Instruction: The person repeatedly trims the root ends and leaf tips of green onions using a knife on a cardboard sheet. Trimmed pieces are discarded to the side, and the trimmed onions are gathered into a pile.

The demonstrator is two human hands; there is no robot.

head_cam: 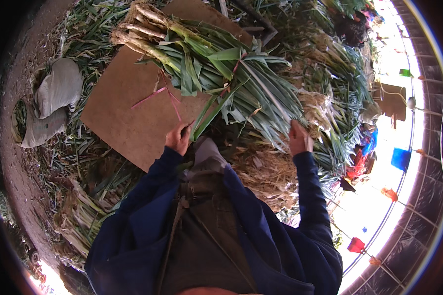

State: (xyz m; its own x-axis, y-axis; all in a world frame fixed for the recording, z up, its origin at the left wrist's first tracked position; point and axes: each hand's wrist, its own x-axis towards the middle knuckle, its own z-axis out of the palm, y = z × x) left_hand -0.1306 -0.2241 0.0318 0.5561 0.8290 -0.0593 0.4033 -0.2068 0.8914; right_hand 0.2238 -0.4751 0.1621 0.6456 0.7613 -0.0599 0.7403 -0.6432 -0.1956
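A large bundle of leeks or similar long-leaved green stalks (221, 70) lies across a brown board (122, 107), roots at the upper left, leaf tips at the lower right. Pinkish-red ties cross the bundle. My left hand (179, 138) is over the board's lower right part, its fingers closed on a pink tie (173, 103) that runs up towards the root half. My right hand (300, 138) is at the leaf tips, by the end of a long pale stalk or strip (267, 86); its fingers are curled, and what lies between them is hard to make out.
More bundled stalks (332, 121) lie to the right, and others (85, 214) at the lower left. Whitish sacks (59, 88) stand at the left among loose leaves. Dry, straw-like trimmings (265, 173) cover the ground between my arms. A metal frame (258, 22) is beyond the board.
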